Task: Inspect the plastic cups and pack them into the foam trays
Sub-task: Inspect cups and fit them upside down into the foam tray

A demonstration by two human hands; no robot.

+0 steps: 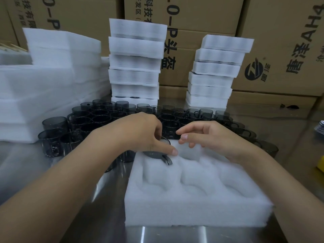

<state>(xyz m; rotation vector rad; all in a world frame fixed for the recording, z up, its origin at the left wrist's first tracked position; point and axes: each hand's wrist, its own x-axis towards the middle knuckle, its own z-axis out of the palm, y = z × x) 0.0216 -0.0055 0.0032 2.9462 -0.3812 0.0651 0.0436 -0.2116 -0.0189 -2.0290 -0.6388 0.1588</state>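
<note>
Left hand (142, 132) pinched a dark cup (156, 155), seating it in the far-left pocket of the foam tray (192, 209). Right hand (215, 137) hovered above, loosely curled and empty. Packing step, other pockets bare. Next move likely: press it home, then take another from the loose cups (105, 116).

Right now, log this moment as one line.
step: packing | left grip: holds dark cup at foam tray, far-left pocket | right grip: open over tray

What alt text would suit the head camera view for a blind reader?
A person's left hand holds a smoky plastic cup in a far pocket of a white foam tray, the right hand open beside it. Behind stand many more cups, stacked foam trays and cardboard boxes.
</note>
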